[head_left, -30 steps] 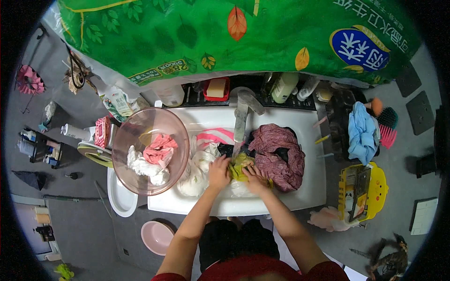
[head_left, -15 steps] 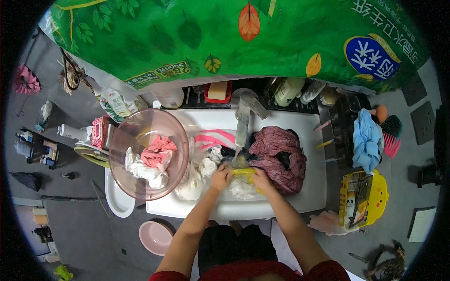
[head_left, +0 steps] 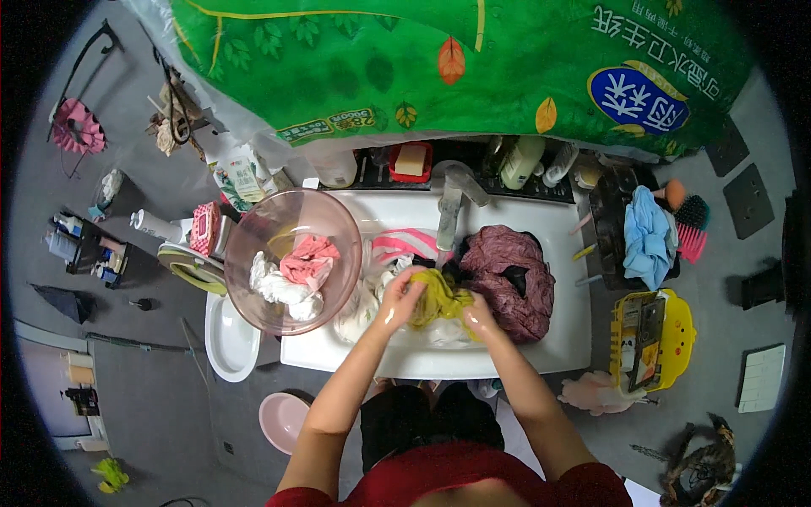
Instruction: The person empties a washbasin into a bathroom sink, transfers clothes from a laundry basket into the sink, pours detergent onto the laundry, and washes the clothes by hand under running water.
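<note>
My left hand [head_left: 399,297] grips the left side of a wet yellow-green cloth [head_left: 439,296], and my right hand [head_left: 478,317] holds its right end. The bunched cloth hangs over the white sink [head_left: 541,361], just below the tap [head_left: 451,211]. To the right of my right hand lies a heap of purplish-red fabric [head_left: 507,283]. Behind the cloth is a pink-and-white striped piece [head_left: 405,245], with white wet laundry [head_left: 359,314] to the left of my hands. A clear pinkish basin [head_left: 241,296] over the sink's left end contains a coral cloth [head_left: 309,260] and a white cloth [head_left: 287,291].
A large green plastic package [head_left: 380,68] overhangs the ledge behind the sink. Soap in a red dish [head_left: 411,171] and bottles [head_left: 522,162] line that ledge. At right are a blue cloth [head_left: 649,241] and a yellow basket [head_left: 678,338]; a pink bowl [head_left: 284,421] sits lower left.
The yellow cloth has come up from under the tap and is now bunched higher between both hands. My view has shifted slightly, moving the surroundings within the picture.
</note>
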A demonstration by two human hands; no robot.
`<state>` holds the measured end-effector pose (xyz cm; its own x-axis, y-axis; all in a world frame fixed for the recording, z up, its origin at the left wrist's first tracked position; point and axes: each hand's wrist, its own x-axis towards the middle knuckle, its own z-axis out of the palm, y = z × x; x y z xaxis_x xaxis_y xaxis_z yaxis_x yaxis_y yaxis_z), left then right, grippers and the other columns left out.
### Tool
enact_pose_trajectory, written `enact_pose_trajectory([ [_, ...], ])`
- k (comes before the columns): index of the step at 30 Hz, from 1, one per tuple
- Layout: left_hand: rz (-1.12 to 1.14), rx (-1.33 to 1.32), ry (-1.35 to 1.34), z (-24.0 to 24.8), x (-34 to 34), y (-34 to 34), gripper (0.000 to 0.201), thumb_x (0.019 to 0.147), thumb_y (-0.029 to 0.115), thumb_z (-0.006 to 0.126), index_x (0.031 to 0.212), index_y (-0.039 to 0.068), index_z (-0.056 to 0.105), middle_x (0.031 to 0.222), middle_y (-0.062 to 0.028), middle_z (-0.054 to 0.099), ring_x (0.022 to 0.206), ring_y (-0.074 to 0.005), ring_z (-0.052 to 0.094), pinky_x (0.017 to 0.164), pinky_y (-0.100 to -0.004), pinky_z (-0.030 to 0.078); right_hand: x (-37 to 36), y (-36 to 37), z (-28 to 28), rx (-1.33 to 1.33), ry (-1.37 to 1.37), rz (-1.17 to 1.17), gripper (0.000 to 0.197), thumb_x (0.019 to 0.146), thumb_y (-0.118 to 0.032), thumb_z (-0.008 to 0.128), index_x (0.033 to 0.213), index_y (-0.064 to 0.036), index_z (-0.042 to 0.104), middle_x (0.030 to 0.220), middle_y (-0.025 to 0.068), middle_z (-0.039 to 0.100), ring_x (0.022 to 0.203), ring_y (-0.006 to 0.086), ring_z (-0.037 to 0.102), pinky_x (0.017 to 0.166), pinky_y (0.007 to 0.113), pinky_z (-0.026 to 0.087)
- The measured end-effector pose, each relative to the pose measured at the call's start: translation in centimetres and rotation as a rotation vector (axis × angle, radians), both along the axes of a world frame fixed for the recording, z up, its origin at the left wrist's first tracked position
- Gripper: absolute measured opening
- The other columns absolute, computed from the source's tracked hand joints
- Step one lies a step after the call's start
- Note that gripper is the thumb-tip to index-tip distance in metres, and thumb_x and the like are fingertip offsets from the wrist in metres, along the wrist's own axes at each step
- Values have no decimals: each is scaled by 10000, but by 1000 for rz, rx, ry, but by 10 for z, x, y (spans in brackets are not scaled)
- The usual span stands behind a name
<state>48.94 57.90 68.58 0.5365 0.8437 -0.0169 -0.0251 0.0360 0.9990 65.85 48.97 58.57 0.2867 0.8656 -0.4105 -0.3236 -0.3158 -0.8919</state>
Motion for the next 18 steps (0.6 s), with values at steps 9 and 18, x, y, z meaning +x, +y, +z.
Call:
enact_pose_trajectory([
  [9, 24, 245, 399, -140, -25, -10, 698, 662, 218, 699, 1221, -26, 360, 1103, -234, 487, 1039, -321, 486, 877, -369, 400, 8, -9, 55, -106, 394, -246, 291, 847, -119, 407, 1089, -7, 523, 1000, 88, 575, 880, 191, 570, 779, 302, 459],
  [18, 119, -244, 204, -113, 14, -29, 407, 673, 128, 602, 1038, 15, 461, 907, -184, 556, 871, -317, 546, 752, -356, 431, 33, -17, -3, -134, -226, -233, 292, 783, -118, 478, 1052, -32, 553, 916, 76, 604, 865, 188, 550, 761, 308, 419],
])
